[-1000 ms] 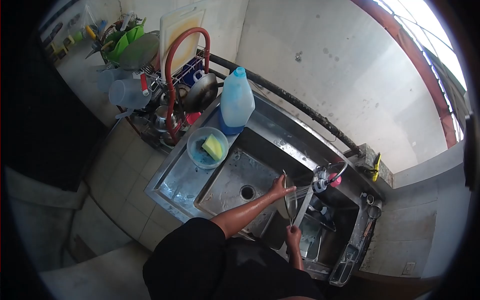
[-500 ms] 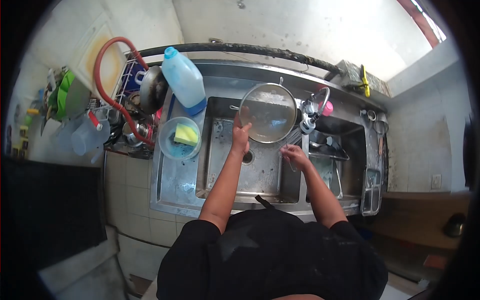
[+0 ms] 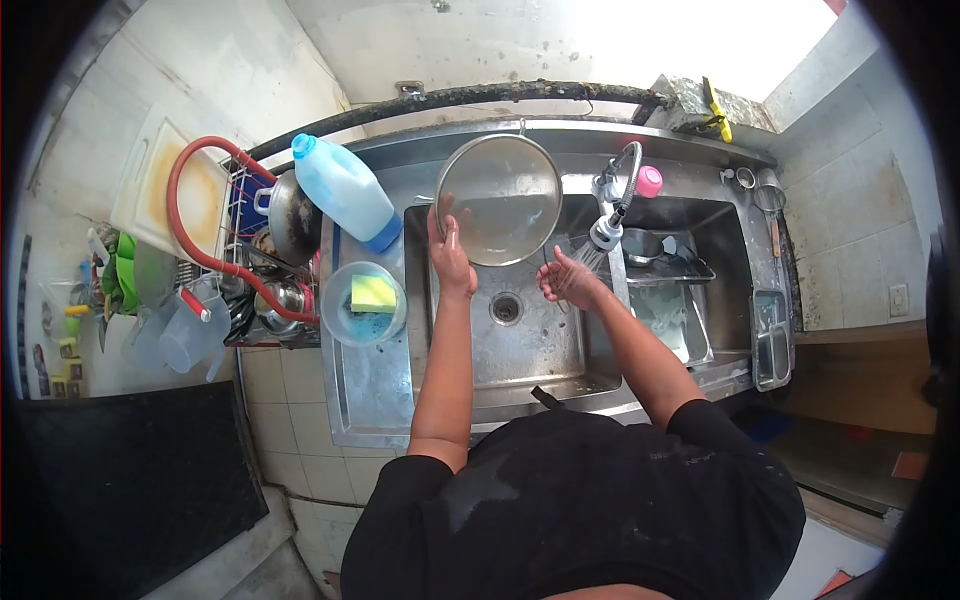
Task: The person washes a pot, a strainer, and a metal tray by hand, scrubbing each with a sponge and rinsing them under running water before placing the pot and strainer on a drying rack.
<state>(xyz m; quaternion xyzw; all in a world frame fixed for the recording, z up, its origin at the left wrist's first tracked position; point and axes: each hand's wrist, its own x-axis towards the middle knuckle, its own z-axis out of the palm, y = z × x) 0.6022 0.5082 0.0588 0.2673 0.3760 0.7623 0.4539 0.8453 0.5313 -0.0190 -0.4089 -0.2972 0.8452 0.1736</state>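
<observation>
A round fine-mesh strainer (image 3: 503, 200) with a metal rim is raised over the left sink basin (image 3: 520, 350), its mesh face toward me. My left hand (image 3: 452, 250) grips its left rim, the thumb lying in front. My right hand (image 3: 568, 280) is closed loosely at the lower right of the strainer, around what looks like its thin wire handle; the fingers partly hide it. Water sprays from the faucet (image 3: 607, 230) just above and beside my right hand.
A bowl with a yellow sponge (image 3: 373, 293) and a large bottle (image 3: 345, 190) stand on the left ledge. Pans and trays (image 3: 665, 265) lie in the right basin. A dish rack (image 3: 245, 215) with pots and a red hose (image 3: 180, 180) is at the left.
Both hands and the strainer have shifted left relative to the faucet. The strainer has turned slightly, and my right hand has rotated, showing more of its palm side. The whole view has shifted a little.
</observation>
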